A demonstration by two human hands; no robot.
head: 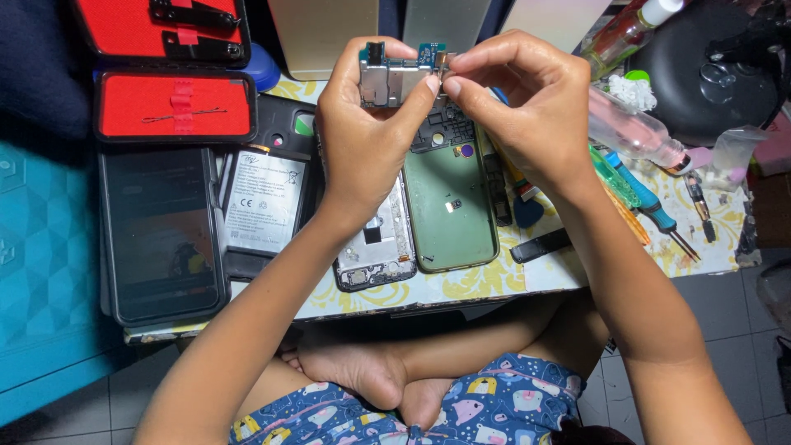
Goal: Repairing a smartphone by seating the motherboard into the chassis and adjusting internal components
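My left hand holds a small phone circuit board with silver shields and a blue corner, raised above the low table. My right hand pinches the board's right edge with thumb and forefinger, touching my left fingertips. Under the hands lie a green phone back cover and an opened phone frame, partly hidden by my left wrist.
A phone battery and a dark screen panel lie at left, below a red-lined tool case. Screwdrivers, a blue pick, tweezers and a clear pink-liquid bottle sit at right. My crossed legs are below the table edge.
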